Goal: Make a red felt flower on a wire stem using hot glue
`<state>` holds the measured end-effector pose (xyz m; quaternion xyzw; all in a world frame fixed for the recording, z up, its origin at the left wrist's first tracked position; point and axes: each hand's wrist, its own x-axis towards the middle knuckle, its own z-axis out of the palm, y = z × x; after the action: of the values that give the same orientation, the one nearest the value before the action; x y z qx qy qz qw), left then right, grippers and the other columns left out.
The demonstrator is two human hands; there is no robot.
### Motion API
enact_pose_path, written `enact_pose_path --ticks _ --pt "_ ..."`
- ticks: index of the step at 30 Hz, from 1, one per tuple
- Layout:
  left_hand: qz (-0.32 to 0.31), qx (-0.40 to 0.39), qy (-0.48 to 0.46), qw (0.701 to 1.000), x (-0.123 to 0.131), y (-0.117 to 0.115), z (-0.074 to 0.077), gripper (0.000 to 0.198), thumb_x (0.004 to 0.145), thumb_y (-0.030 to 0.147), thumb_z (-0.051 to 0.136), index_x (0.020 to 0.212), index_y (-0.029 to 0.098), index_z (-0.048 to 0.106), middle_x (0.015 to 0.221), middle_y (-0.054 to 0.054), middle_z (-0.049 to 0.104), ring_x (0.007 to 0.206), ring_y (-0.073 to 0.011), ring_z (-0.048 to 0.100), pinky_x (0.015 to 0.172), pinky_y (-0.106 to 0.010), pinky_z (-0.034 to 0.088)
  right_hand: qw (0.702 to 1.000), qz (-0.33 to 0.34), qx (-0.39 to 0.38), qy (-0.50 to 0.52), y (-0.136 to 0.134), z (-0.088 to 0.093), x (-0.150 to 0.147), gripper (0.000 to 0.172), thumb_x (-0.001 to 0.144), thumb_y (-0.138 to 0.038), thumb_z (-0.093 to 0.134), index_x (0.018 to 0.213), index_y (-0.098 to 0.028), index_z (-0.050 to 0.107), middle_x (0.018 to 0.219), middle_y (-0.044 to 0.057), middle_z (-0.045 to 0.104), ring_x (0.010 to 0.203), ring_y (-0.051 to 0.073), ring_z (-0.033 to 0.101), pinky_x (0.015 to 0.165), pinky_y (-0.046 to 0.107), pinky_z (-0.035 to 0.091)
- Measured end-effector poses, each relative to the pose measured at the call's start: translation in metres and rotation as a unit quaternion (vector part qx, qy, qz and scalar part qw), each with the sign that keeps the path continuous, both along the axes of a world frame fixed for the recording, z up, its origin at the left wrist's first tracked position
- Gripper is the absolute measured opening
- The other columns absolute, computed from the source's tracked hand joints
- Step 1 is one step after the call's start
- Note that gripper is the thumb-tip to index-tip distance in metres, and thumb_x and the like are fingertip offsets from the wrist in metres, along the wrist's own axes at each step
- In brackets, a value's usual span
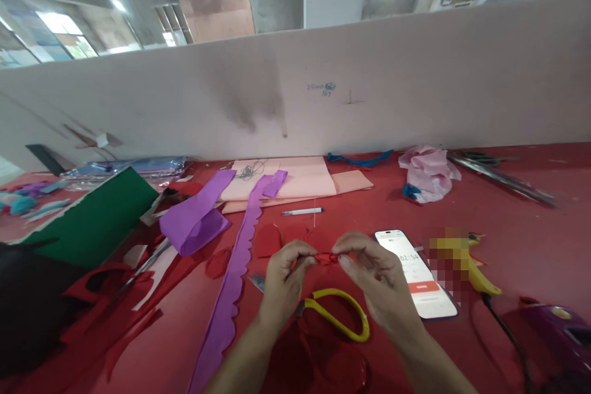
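Note:
My left hand (284,280) and my right hand (372,277) meet over the red table, both pinching a small red felt piece (327,257) between thumb and fingertips. Yellow-handled scissors (339,317) lie on the table just below my hands. Red petal-shaped cut-outs (272,240) lie just beyond my fingers. A purple scalloped strip (231,286) runs along the table to the left of my left hand.
A phone (418,274) showing a timer lies right of my right hand, next to a yellow glue gun (475,274). Pink sheets (295,181), a white pen (302,212), green felt (96,215), crumpled pink plastic (427,172) and a white partition wall (323,86) lie beyond.

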<state>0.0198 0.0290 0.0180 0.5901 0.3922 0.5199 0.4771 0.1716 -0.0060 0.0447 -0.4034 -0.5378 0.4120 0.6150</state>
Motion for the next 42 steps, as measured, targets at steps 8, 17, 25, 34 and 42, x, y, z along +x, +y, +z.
enact_pose_path --ticks 8,17,25,34,42 --pt "-0.016 -0.021 0.007 1.0 0.001 -0.002 0.003 0.007 0.074 0.023 0.064 0.069 0.018 0.065 0.067 -0.001 0.06 0.065 -0.0132 0.054 0.063 -0.023 0.043 0.997 0.013 -0.055 0.053 0.002 0.001 -0.002 0.008 0.08 -0.025 0.061 0.072 -0.023 0.063 0.073 0.0 0.057 0.072 0.016 0.051 0.068 0.03 0.042" --pt "-0.017 -0.036 0.003 0.999 0.001 -0.003 0.002 0.007 0.075 0.023 0.064 0.071 0.017 0.065 0.069 -0.001 0.061 0.068 -0.0135 0.055 0.064 -0.023 0.043 0.978 0.024 -0.117 0.17 0.003 -0.002 -0.007 0.006 0.077 -0.027 0.064 0.072 -0.023 0.065 0.074 0.0 0.059 0.074 0.015 0.052 0.071 0.028 0.043" --pt "0.02 -0.026 0.016 0.999 0.001 -0.003 0.004 0.009 0.078 0.02 0.059 0.072 0.018 0.065 0.067 0.0 0.06 0.065 -0.0124 0.052 0.062 -0.022 0.04 0.986 -0.034 -0.094 0.132 0.002 -0.007 -0.005 0.008 0.079 -0.021 0.062 0.084 -0.025 0.067 0.085 0.001 0.063 0.083 0.015 0.056 0.075 0.027 0.043" --pt "-0.024 -0.073 -0.009 0.997 0.001 0.002 -0.003 0.011 0.079 0.023 0.058 0.074 0.016 0.066 0.067 0.0 0.061 0.064 -0.0119 0.051 0.062 -0.022 0.04 0.981 0.05 -0.118 0.146 0.003 -0.006 -0.008 0.011 0.075 -0.023 0.07 0.086 -0.027 0.069 0.084 -0.001 0.067 0.081 0.013 0.06 0.075 0.026 0.047" --pt "0.038 -0.056 0.036 0.997 0.006 0.0 0.006 0.009 0.075 0.019 0.059 0.071 0.017 0.066 0.066 0.0 0.062 0.061 -0.0122 0.051 0.059 -0.022 0.04 0.974 0.019 -0.162 0.154 0.01 -0.013 -0.012 0.007 0.074 -0.024 0.07 0.08 -0.024 0.068 0.081 -0.001 0.067 0.077 0.013 0.059 0.076 0.028 0.046"
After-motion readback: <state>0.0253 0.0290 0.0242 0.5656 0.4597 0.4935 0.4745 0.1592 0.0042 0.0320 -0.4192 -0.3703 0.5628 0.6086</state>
